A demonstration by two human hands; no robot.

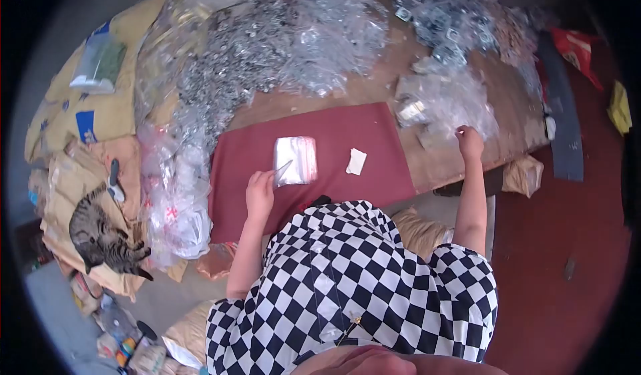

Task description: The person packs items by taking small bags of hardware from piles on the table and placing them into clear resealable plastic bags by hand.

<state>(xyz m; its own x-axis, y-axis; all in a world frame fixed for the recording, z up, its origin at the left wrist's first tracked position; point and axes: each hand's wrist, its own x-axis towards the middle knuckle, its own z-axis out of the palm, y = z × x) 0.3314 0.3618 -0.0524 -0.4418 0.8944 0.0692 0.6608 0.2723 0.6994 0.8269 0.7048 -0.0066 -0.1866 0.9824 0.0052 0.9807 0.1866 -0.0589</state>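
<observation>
My left hand (259, 193) is closed around slim pointed metal tweezers (284, 167), whose tip lies over a stack of small clear zip bags (295, 160). The stack rests on a dark red cloth (360, 128) in front of me. A small cream paper piece (356, 162) lies on the cloth to the right of the bags. Farther right, my right hand (471, 142) is at the near edge of a heap of clear plastic bags (454, 101). Its fingers are pinched together, with a tiny pale spot at the tips that is too small to name.
Along the back lie a pile of small grey metallic packets (247, 48) and another pile of packaged parts (447, 21). Knotted plastic bags (177, 208) line the left side. A tabby cat (100, 231) lies on brown paper beside a dark-handled tool (115, 180).
</observation>
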